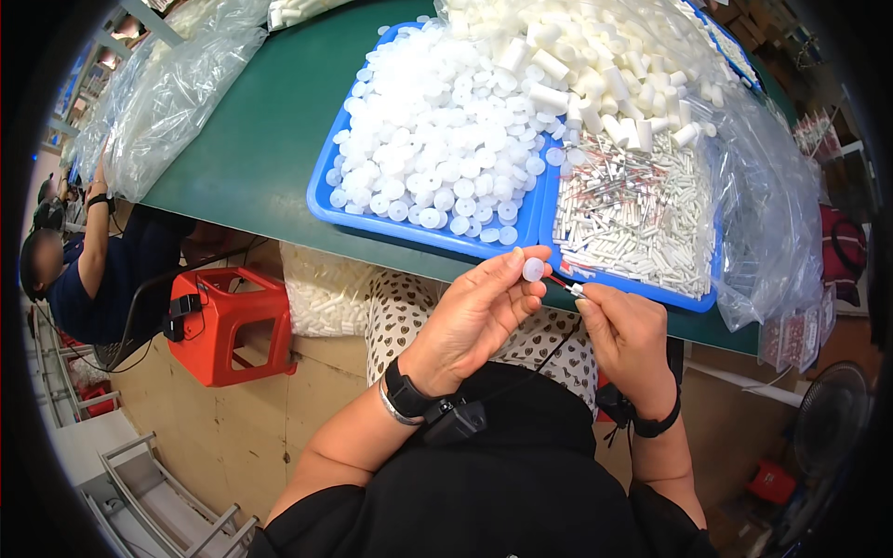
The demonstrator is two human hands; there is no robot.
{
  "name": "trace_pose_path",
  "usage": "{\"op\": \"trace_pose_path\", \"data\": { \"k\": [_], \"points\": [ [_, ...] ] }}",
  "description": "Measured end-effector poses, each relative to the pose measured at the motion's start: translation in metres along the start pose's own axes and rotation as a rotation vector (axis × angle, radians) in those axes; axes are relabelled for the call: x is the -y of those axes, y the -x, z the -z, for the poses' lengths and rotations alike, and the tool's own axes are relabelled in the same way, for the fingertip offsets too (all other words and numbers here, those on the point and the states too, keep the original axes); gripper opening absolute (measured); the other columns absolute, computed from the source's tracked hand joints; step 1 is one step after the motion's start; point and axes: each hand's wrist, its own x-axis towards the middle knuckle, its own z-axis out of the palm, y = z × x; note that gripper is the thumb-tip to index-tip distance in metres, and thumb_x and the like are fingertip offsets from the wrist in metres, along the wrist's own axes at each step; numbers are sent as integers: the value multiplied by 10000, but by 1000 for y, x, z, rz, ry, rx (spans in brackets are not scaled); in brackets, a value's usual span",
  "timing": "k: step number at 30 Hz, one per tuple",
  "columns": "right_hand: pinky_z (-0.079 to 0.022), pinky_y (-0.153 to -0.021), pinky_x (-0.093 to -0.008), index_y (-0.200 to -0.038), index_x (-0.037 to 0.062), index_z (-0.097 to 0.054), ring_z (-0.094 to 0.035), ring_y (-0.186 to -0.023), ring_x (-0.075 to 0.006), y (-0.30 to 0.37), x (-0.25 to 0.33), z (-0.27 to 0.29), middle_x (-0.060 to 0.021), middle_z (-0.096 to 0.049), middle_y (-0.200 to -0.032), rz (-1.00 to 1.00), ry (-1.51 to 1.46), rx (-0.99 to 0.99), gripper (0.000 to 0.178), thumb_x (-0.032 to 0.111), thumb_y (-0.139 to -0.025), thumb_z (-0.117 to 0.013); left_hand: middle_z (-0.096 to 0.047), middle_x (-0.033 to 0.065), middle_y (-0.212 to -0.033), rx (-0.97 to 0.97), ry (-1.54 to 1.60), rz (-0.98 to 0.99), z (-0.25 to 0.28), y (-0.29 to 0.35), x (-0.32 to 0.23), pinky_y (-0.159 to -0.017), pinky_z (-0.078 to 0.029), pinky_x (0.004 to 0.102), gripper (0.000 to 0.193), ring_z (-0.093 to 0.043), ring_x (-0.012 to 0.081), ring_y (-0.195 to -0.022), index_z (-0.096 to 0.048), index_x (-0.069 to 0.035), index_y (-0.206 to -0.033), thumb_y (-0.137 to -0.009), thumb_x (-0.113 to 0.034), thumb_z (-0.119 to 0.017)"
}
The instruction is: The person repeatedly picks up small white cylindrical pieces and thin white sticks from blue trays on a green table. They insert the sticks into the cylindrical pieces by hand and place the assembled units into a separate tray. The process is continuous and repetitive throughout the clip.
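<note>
Between the thumb and fingers of my left hand (479, 321) is a small round translucent plastic disc (533, 270). My right hand (628, 339) pinches a thin white stick-like piece (576, 290) with a reddish and dark slim end, which points toward the disc. Whether its tip touches the disc I cannot tell. Both hands are over my lap at the table's near edge. Just beyond them lies a blue tray (326, 200) heaped with similar discs (437, 139). Right of it, another blue tray (670, 298) holds many small white stick-like pieces (633, 223).
White foam-like cylinders (614, 74) pile up behind the trays on the green table (251, 149). Clear plastic bags (763, 205) drape at the right. A red stool (233, 325) stands to the left, near another person (102, 279). A black fan (831, 418) is at lower right.
</note>
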Motion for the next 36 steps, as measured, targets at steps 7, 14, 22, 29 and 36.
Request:
{"op": "trace_pose_path", "data": {
  "k": [7, 14, 22, 29, 36],
  "points": [
    [-419, -526, -353, -910, 34, -673, -564, -547, -236, -3, 0, 4, -66, -593, -655, 35, 55, 33, 87, 98, -856, -696, -646, 68, -1065, -28, -198, -51, -4, 3, 2, -815, -532, 232, 357, -628, 101, -901, -545, 48, -1283, -1001, -172, -567],
    [-404, -512, -350, -896, 33, -657, -560, -547, -235, -6, 5, 2, -72, -577, -642, 114, 73, 5, 67, 88, -867, -682, -667, 59, -969, 30, -157, 29, -1, 2, 20, -801, -534, 225, 321, -635, 99, -867, -587, 32, -1238, -980, -158, -605],
    [-454, -541, -312, -897, 8, -650, -605, -560, -255, -2, 8, -6, -114, -623, -673, -376, -531, 151, 61, 54, -916, -614, -619, 31, -876, 24, -151, 19, 5, 1, 34, -744, -506, 257, 338, -580, 108, -779, -596, 28, -1223, -995, -220, -586],
    [-457, -519, -336, -906, 12, -654, -633, -579, -262, 2, 5, -18, -123, -641, -692, -127, -151, 36, 77, 75, -923, -613, -607, 15, -875, -18, -166, -21, 0, -1, 35, -727, -500, 242, 377, -570, 88, -760, -560, 35, -1263, -996, -232, -583],
    [-482, -596, -370, -932, 20, -679, -620, -665, -283, -24, -11, 12, -124, -635, -787, -122, 26, -26, 90, 93, -886, -657, -593, 7, -857, -49, -168, -108, 1, 2, 25, -686, -500, 235, 369, -564, 72, -732, -563, 31, -1237, -1002, -253, -573]
  ]
}}
